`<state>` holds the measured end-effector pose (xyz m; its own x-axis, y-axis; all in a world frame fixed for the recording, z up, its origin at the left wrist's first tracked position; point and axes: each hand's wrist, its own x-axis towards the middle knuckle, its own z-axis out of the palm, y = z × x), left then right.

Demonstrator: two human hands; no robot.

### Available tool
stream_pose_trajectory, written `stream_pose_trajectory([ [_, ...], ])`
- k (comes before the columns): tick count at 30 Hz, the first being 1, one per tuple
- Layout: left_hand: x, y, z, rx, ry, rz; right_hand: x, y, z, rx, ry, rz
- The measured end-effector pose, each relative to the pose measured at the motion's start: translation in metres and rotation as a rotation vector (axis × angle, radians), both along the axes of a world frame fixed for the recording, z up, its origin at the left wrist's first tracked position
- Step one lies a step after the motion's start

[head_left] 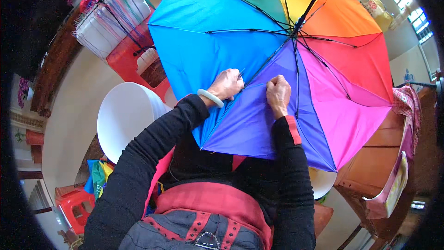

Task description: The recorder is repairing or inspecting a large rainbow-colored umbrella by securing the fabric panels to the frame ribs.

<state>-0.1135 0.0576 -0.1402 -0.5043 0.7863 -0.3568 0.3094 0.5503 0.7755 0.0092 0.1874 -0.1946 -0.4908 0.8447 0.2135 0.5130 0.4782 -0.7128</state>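
Note:
A multicoloured umbrella [222, 51] is spread open in front of me, its inside, dark ribs and black shaft [315, 0] facing me. My left hand [227, 84], a pale bangle on its wrist, is closed on the umbrella at a rib along the seam between the blue and purple panels. A thin dark tip shows above its fingers. Just right of it, my right hand [279, 93] is a closed fist in front of the purple panel [249, 129]. A faint line seems to run between both hands; what the right fingers hold is hidden.
Left of me, a white drum-like container [125, 120] stands close to my forearm. Beyond it, a white block [113, 23] hung with coloured threads rests on a red stool [132, 58]. Another red stool [76, 206] is at lower left. Brown wooden furniture [377, 157] stands to the right.

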Motion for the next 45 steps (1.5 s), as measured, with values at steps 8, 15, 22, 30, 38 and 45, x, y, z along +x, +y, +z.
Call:
stream_pose_trajectory([
  [8, 0.027, 0.016, -0.032, 0.037, 0.867, 0.103, 0.023, 0.017, -0.006, -0.098, 0.110, -0.105],
  [15, 0.027, 0.015, -0.032, 0.136, 0.841, 0.012, 0.050, 0.028, 0.051, -0.558, 0.624, -0.128],
  [22, 0.006, 0.016, -0.026, 0.427, 0.183, -0.138, 0.037, 0.012, 0.087, -0.928, 1.094, 0.135],
  [30, -0.004, 0.005, 0.003, 0.371, -0.387, 0.237, 0.023, -0.009, 0.061, -0.496, 0.210, 0.655],
  [38, 0.001, 0.004, 0.007, 0.402, -0.364, 0.307, -0.020, -0.045, 0.030, -0.098, -0.022, 0.469],
  [45, -0.004, 0.001, 0.005, 0.354, -0.413, 0.329, -0.011, -0.028, 0.026, -0.929, 0.488, 0.334],
])
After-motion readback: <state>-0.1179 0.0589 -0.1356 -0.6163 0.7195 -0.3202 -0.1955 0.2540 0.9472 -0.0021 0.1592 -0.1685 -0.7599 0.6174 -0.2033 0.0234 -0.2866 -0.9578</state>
